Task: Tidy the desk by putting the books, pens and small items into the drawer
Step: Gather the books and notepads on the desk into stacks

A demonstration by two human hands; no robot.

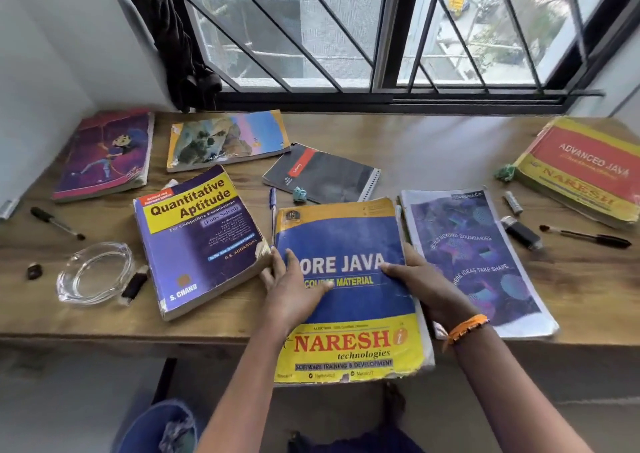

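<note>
Two bare hands rest on a big blue and yellow Core Java paperback book (349, 290) whose near end sticks out past the front edge of the brown wooden desk (433, 147). The left hand (294, 290) lies flat on the cover with straight fingers, its fingertips over the book's left edge. The right hand (426, 286), with an orange band on the wrist, holds the book's right edge — thumb on top of the cover, fingers curled down the side. Just to the left sits a thick purple Quantitative Aptitude book (201, 238), and left of that a clear glass ashtray (95, 272). Just to the right lies a thin purple notebook with a white border (474, 258), touching the big book. A blue pen (273, 210) lies between the two thick books. Farther right are a small black lighter (521, 232) and a black pen (585, 236). A second black pen (57, 223) lies far left. Farther back sit a dark spiral notebook (322, 173), a faded picture book with a yellow edge (227, 139) and a purple cartoon book (104, 154) — with a red and yellow Advanced Java book (581, 168) at the far right.
</note>
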